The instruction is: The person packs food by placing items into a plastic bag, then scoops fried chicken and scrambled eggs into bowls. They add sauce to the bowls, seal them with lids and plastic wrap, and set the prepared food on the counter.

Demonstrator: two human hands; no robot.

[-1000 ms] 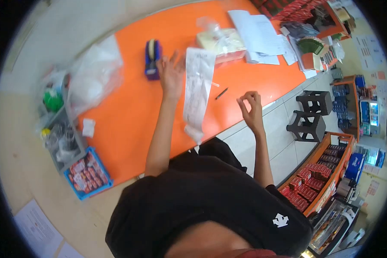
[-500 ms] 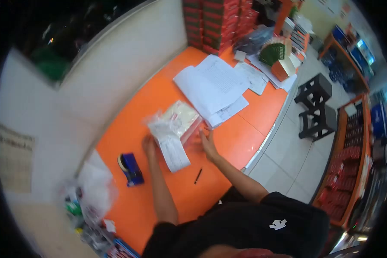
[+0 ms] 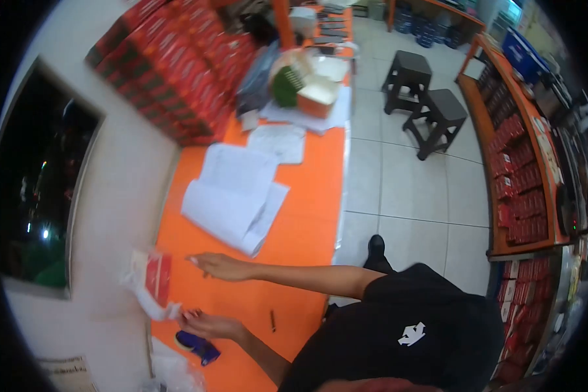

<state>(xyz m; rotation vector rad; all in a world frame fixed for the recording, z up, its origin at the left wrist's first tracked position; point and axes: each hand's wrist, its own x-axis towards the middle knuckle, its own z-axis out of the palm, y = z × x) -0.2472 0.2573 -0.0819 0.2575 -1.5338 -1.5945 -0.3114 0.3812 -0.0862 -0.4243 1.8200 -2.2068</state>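
Red boxes (image 3: 176, 72) tower at the far end of the orange counter (image 3: 307, 196), and here's the red-and-white packet (image 3: 158, 277), over by the wall! My right hand (image 3: 223, 267) is near it, fingers loosely spread, nothing seen in that grip. My left hand (image 3: 210, 325) meets the end of a white strip (image 3: 151, 308) beside the packet; pinched or merely touching, I can't tell. Blue tape dispenser (image 3: 201, 347) just beside that hand, pen (image 3: 272, 320) lying apart.

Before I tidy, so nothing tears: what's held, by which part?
Can't tell: the left hand meets one end of the white paper strip, blurred; right hand empty.
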